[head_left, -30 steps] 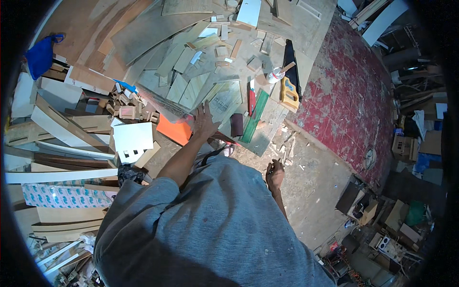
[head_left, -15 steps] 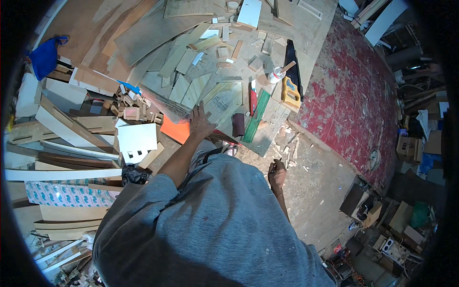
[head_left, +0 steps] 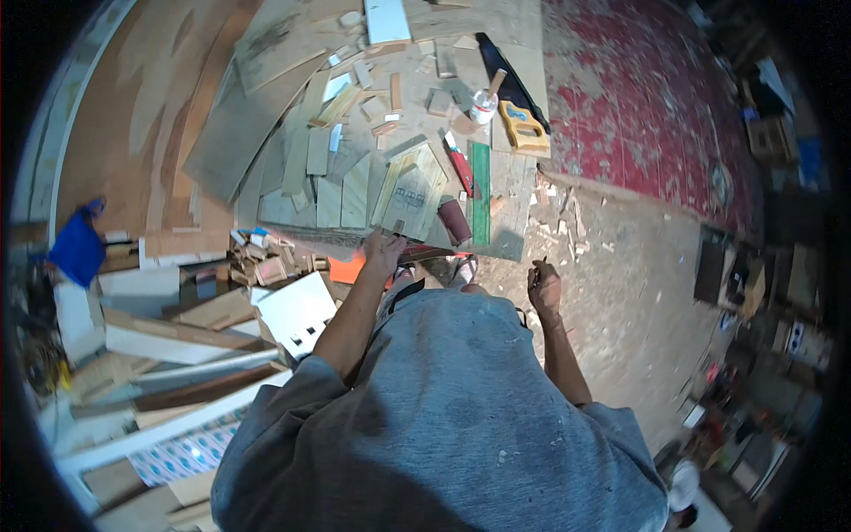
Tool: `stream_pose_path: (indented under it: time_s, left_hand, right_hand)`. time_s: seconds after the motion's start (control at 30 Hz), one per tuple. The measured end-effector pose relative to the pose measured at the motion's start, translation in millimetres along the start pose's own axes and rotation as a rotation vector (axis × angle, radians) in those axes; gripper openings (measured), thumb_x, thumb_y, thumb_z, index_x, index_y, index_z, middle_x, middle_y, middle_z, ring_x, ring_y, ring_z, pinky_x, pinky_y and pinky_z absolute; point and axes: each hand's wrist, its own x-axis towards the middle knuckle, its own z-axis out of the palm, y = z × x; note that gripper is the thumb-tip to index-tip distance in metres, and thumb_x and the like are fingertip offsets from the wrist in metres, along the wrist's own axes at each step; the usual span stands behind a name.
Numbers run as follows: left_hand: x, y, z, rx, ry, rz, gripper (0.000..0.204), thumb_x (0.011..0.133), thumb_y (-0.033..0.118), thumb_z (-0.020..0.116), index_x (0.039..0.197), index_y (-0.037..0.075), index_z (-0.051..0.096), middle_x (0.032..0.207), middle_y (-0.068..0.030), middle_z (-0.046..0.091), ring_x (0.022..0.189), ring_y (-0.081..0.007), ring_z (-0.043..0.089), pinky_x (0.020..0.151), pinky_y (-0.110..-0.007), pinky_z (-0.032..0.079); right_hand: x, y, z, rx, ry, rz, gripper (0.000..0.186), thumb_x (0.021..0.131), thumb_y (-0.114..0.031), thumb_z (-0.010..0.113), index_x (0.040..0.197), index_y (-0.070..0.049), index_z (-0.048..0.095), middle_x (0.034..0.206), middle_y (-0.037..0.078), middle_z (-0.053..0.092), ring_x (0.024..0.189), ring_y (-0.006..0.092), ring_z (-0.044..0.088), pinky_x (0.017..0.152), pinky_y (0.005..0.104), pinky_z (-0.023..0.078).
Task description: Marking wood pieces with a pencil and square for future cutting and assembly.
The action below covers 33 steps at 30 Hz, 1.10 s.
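My left hand (head_left: 385, 254) rests at the near edge of the worktable, its fingers reaching over the edge. Just beyond the fingertips lies a small brown wood piece (head_left: 399, 228), at the lower end of a pale wooden board (head_left: 413, 191) with a pointed top and pencil-like lines. Whether the fingers touch the small piece is hard to see. My right hand (head_left: 544, 290) is held off the table's right corner, fingers closed round a small, thin dark thing. Right of the board lie a red-handled tool (head_left: 460, 164), a dark red sandpaper roll (head_left: 455, 222) and a green strip (head_left: 480, 191).
A yellow-handled handsaw (head_left: 523, 126) and a white pot (head_left: 484, 107) with a wooden stick stand farther right. Wood offcuts (head_left: 341, 111) cover the table (head_left: 507, 244). Stacked boards and a white panel (head_left: 297, 312) crowd the left. Wood chips litter the floor (head_left: 612, 293).
The view has swung, so the table sits straighter ahead. My left hand, earlier spread flat on the table's near edge, now has its fingers closer to the pointed board. My right hand stays closed.
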Motion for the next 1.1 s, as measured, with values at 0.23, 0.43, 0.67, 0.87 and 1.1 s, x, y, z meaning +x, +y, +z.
stream_pose_path:
  time_s: [0.23, 0.43, 0.67, 0.87, 1.1]
  left_hand:
    - [-22.7, 27.4, 32.4, 0.026, 0.040, -0.168, 0.070, 0.105, 0.042, 0.046, 0.151, -0.005, 0.020, 0.148, -0.0332, 0.036, 0.134, -0.0465, 0.044, 0.114, -0.051, 0.041]
    - [-30.3, 61.3, -1.1, 0.426, -0.261, -0.220, 0.064, 0.104, 0.036, 0.052, 0.150, -0.003, 0.030, 0.140, -0.0270, 0.052, 0.124, -0.0370, 0.059, 0.102, -0.046, 0.052]
    - [18.8, 85.8, -60.5, 1.391, -0.338, 0.709, 0.030, 0.095, 0.019, 0.068, 0.115, -0.003, 0.066, 0.083, -0.0112, 0.072, 0.070, -0.0178, 0.070, 0.057, -0.033, 0.052]
    - [10.2, 94.5, -57.8, 1.523, -0.259, 0.887, 0.024, 0.095, 0.022, 0.067, 0.091, -0.001, 0.072, 0.072, -0.0139, 0.069, 0.064, -0.0221, 0.067, 0.061, -0.037, 0.051]
    - [-11.1, 92.2, -90.5, 1.323, -0.396, 0.963, 0.032, 0.092, 0.032, 0.066, 0.086, 0.002, 0.073, 0.087, -0.0214, 0.072, 0.083, -0.0411, 0.069, 0.075, -0.047, 0.053]
  right_hand:
    - [-53.3, -49.1, 29.7, 0.022, 0.042, 0.249, 0.022, 0.090, -0.010, 0.067, 0.111, -0.003, 0.067, 0.096, 0.023, 0.067, 0.083, 0.0409, 0.068, 0.072, 0.0449, 0.055]
    - [-88.5, -115.8, 57.7, 0.040, 0.076, 0.352, 0.024, 0.098, -0.017, 0.061, 0.112, 0.002, 0.068, 0.104, 0.026, 0.071, 0.095, 0.0379, 0.071, 0.081, 0.0417, 0.056]
    - [-103.9, -162.6, 98.8, 0.075, 0.174, 0.266, 0.026, 0.100, -0.016, 0.058, 0.115, 0.005, 0.067, 0.103, 0.027, 0.071, 0.091, 0.0388, 0.072, 0.078, 0.0407, 0.056]
    - [-106.1, -198.3, 92.5, 0.111, 0.074, 0.319, 0.028, 0.103, -0.021, 0.055, 0.107, 0.004, 0.065, 0.097, 0.026, 0.070, 0.086, 0.0408, 0.070, 0.074, 0.0435, 0.055]
    - [-106.2, -184.2, 98.0, 0.089, 0.164, 0.340, 0.063, 0.108, -0.040, 0.043, 0.069, 0.006, 0.060, 0.076, 0.023, 0.068, 0.068, 0.0428, 0.064, 0.061, 0.0476, 0.048]
